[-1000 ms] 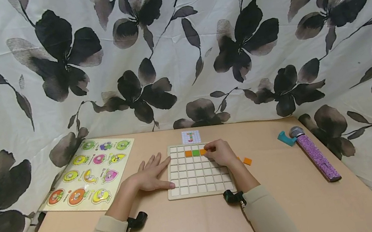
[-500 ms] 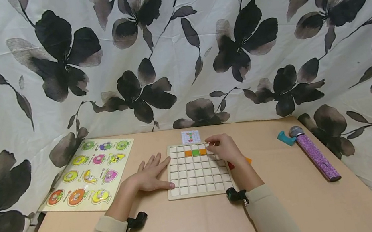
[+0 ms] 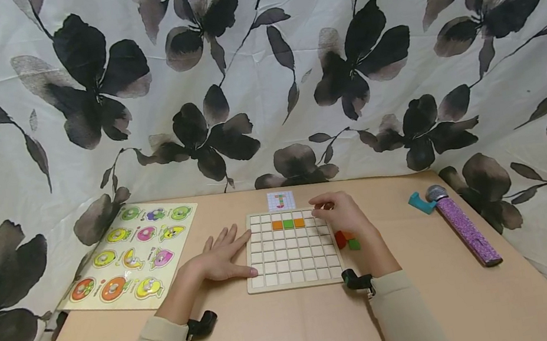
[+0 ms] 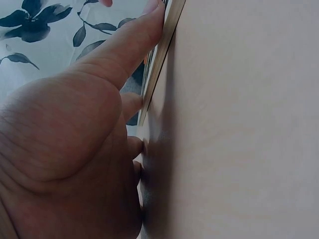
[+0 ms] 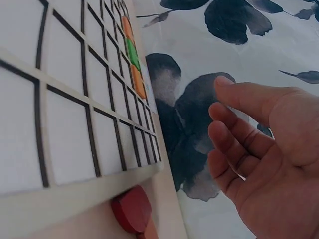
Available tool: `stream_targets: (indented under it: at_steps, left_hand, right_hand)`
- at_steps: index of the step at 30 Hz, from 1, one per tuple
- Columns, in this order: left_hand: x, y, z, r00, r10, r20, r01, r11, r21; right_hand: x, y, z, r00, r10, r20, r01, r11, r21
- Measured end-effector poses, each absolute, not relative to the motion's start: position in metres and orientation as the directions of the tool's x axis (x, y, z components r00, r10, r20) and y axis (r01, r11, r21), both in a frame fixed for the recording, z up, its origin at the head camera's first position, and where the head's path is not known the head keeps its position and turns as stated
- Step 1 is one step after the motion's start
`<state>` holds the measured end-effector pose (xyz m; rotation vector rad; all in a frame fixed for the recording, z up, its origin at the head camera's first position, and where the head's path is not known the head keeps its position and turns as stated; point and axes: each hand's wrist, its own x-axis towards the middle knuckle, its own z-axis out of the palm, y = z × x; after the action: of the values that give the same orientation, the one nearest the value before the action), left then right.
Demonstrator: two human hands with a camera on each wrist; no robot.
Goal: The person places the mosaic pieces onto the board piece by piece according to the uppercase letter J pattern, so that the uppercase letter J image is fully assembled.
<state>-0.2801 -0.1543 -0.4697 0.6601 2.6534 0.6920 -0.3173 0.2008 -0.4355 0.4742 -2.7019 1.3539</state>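
In the head view, a pale square-grid board [image 3: 292, 254] lies on the table. Three square tiles sit side by side near its top: an orange tile [image 3: 277, 225], a green tile [image 3: 288, 223] and another orange tile [image 3: 300, 223]. My left hand [image 3: 220, 260] lies with fingers spread, thumb and index at the board's left edge; the left wrist view shows the thumb on the board's rim [image 4: 162, 55]. Over the board's upper right corner hovers my right hand [image 3: 342, 214]. In the right wrist view its fingers [image 5: 232, 142] are loosely bent, with nothing between them.
Right of the board lie a red piece [image 3: 340, 239] and a loose green tile [image 3: 354, 245], partly beside my forearm. A small pattern card [image 3: 281, 201] lies behind the board. A fruit-picture sheet [image 3: 118, 260] is at left; a purple glittery microphone [image 3: 468, 232] and teal object [image 3: 421, 204] at right.
My right hand has let go of the right-hand orange tile and drawn away to the right, uncovering the loose pieces beside the board. The left hand has stayed in place.
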Motion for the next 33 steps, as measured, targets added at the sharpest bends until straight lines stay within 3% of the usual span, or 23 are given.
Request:
stream_targets:
  at_steps: [6, 19, 33]
  left_hand:
    - [-0.279, -0.153, -0.467, -0.851, 0.481, -0.209, 0.347, 0.815, 0.464]
    - [-0.281, -0.156, -0.472, -0.844, 0.509, -0.166, 0.357, 0.767, 0.533]
    - [-0.276, -0.152, -0.462, -0.847, 0.489, -0.209, 0.351, 0.809, 0.472]
  right_hand:
    - [-0.313, 0.213, -0.427, -0.954, -0.245, 0.172, -0.284, 0.557, -0.781]
    - [-0.313, 0.246, -0.426, -0.969, -0.216, 0.121, -0.229, 0.604, -0.763]
    - [-0.311, 0.282, -0.433, -0.981, -0.194, 0.03, -0.15, 0.647, -0.748]
